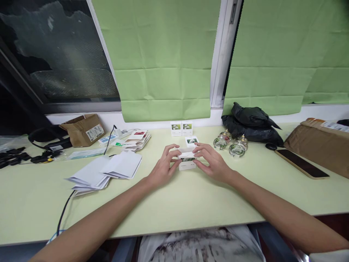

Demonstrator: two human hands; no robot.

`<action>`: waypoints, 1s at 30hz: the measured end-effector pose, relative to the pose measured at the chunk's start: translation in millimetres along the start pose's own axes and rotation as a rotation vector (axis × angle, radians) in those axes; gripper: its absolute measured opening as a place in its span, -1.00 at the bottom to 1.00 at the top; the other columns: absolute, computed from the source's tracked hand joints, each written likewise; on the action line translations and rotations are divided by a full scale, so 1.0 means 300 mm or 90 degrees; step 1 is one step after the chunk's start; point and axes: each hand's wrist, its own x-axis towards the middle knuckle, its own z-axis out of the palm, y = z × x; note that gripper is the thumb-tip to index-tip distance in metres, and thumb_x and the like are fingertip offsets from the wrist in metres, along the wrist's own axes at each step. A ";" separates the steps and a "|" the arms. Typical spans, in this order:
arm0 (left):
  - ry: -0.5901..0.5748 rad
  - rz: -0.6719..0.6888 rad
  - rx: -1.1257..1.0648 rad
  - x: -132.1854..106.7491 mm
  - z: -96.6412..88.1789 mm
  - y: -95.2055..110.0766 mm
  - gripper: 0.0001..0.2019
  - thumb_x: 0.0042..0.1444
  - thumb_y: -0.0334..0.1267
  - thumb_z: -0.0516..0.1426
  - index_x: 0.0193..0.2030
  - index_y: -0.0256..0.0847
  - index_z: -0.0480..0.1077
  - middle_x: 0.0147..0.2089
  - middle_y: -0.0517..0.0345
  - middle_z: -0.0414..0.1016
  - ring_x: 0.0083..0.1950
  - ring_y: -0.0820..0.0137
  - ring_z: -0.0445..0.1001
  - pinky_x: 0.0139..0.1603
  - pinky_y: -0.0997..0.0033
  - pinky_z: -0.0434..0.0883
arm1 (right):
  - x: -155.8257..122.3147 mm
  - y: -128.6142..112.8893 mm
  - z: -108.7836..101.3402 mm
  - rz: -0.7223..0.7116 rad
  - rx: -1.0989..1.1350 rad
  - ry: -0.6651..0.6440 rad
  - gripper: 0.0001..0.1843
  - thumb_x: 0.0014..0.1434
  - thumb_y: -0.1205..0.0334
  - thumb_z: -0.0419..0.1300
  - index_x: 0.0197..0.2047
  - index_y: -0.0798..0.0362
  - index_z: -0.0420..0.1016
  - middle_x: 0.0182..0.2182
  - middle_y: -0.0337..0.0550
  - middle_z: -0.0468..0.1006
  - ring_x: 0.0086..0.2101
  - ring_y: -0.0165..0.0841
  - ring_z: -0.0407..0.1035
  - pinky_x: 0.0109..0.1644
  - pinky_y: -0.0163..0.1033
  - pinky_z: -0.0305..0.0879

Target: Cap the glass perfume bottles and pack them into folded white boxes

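Observation:
A small white carton with a flower picture sits on the pale green table, its top flap up. My left hand grips its left side with curled fingers. From the right, my right hand holds it, fingertips on the flap. Another small flower carton lies just behind, and two more stand upright by the wall. Two round glass bottles rest to the right of my hands.
Flat white folded cartons lie stacked at the left, with printed cards behind them. A brown cardboard box, black cables, a black plastic bag, a phone and a brown parcel line the table.

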 end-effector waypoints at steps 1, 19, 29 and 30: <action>-0.002 -0.002 0.001 0.000 0.000 -0.002 -0.77 0.48 -0.24 0.04 0.21 0.04 0.24 0.39 0.00 0.12 0.20 0.32 0.50 0.17 0.11 0.62 | -0.001 -0.002 0.001 0.004 0.006 0.003 -0.81 0.39 0.33 0.21 0.03 -0.07 0.39 0.01 0.00 0.56 0.29 -0.02 0.34 0.27 0.25 0.41; -0.077 -0.180 -0.091 0.006 0.012 -0.048 -0.44 0.25 -0.06 0.30 0.25 -0.08 0.15 0.18 -0.04 0.48 0.20 0.19 0.50 0.25 0.02 0.49 | -0.007 0.000 0.030 0.222 0.192 0.062 -0.24 0.30 0.24 0.28 0.46 -0.15 0.04 0.32 0.08 0.22 0.26 -0.07 0.32 0.33 0.19 0.40; -0.100 -0.231 -0.101 0.014 -0.001 -0.043 -0.51 0.23 0.01 0.29 0.17 -0.10 0.26 0.21 0.00 0.54 0.22 0.18 0.52 0.25 0.13 0.44 | -0.027 0.007 0.045 0.369 0.174 -0.103 -0.19 0.31 0.17 0.23 0.47 -0.15 -0.13 0.21 0.04 0.33 -0.08 -0.22 0.44 -0.03 -0.03 0.50; -0.103 -0.232 -0.103 0.015 -0.001 -0.043 -0.53 0.24 0.01 0.28 0.17 -0.10 0.28 0.21 0.02 0.55 0.21 0.18 0.53 0.25 0.13 0.44 | -0.028 0.009 0.047 0.379 0.177 -0.120 -0.23 0.34 0.16 0.21 0.46 -0.13 -0.11 0.16 0.03 0.38 -0.13 -0.24 0.45 -0.08 -0.06 0.49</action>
